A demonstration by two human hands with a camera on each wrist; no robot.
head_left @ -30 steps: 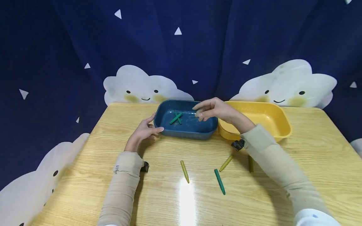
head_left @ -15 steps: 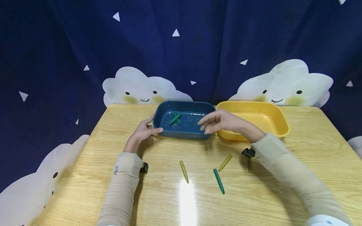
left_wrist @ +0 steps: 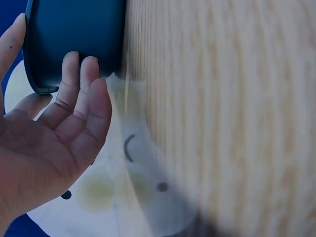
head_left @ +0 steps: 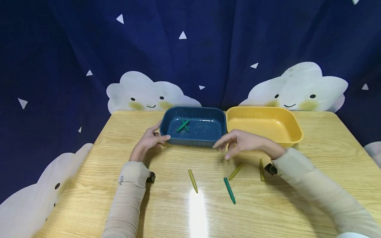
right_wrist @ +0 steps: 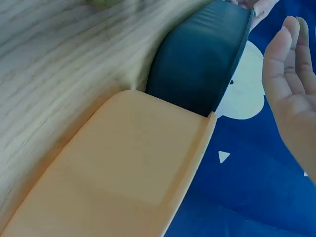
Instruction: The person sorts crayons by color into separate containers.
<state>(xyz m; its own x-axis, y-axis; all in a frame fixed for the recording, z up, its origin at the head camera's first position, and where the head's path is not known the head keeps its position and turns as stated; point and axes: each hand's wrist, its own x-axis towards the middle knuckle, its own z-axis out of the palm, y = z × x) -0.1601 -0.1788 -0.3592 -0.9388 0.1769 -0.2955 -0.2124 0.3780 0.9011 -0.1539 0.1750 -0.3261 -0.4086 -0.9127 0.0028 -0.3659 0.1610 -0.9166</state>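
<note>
Nearest yellow crayon point(head_left: 235, 171) lies on the tabletop point(head_left: 166, 208), just below the right hand point(head_left: 245, 141) toward the person, long axis slanting far-right to near-left; right hand is clearly closer than left. Right is half open, fingers loosely bent, nothing held; left hand point(head_left: 149, 138) is spread, touching the blue tray's point(head_left: 191, 142) left end.

Your beige left sleeve point(head_left: 126, 205) behind the left fingers point(left_wrist: 70, 74), dark lettering point(head_left: 121, 180) near its cuff point(head_left: 136, 169), your beige right sleeve point(head_left: 321, 188) behind the right fingers point(right_wrist: 277, 54), white cloth point(head_left: 351, 235) farthest from them, a black camera point(head_left: 151, 177) at each wrist.
</note>
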